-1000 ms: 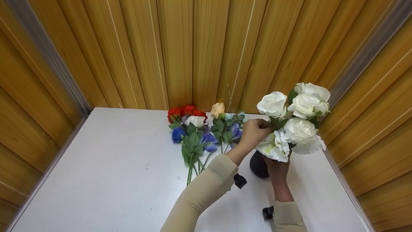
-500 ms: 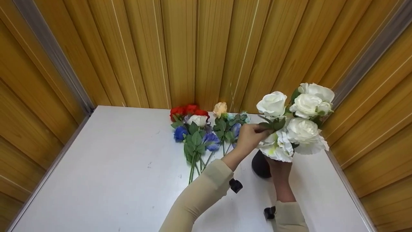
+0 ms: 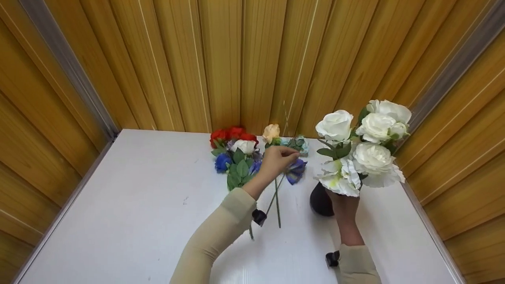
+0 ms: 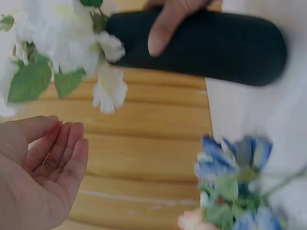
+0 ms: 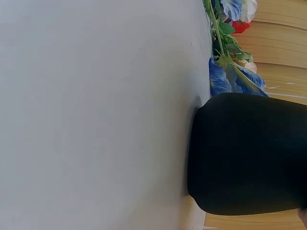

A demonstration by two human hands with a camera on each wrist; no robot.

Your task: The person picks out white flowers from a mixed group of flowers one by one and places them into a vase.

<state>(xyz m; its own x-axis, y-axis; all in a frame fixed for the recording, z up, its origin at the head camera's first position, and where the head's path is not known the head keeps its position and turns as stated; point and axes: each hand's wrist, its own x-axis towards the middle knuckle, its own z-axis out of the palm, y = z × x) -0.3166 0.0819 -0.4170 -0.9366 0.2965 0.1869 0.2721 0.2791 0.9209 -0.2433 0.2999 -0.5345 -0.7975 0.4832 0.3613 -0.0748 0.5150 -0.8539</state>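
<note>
My right hand [image 3: 345, 209] grips the neck of a black vase [image 3: 321, 200], with the thumb wrapped over its side in the left wrist view. Several white flowers [image 3: 371, 157] with green leaves [image 3: 334, 150] rise from the vase's mouth. In the right wrist view the vase's base [image 5: 240, 158] meets the table. To the left of the bouquet, apart from it, my left hand [image 3: 276, 162] hovers above the loose flowers. Its fingers are loosely bent and hold nothing, as the left wrist view shows.
Loose artificial flowers lie at the back: red flowers [image 3: 232, 134], a white one [image 3: 244, 146], blue ones [image 3: 223, 163] and a peach one [image 3: 271, 133]. Their stems point toward the front of the white table [image 3: 158, 205]. Wooden panels [image 3: 221, 67] stand behind and at both sides.
My left hand has let go of a green leaf on the white bouquet and moved left, away from it. The right hand and vase have stayed about where they were.
</note>
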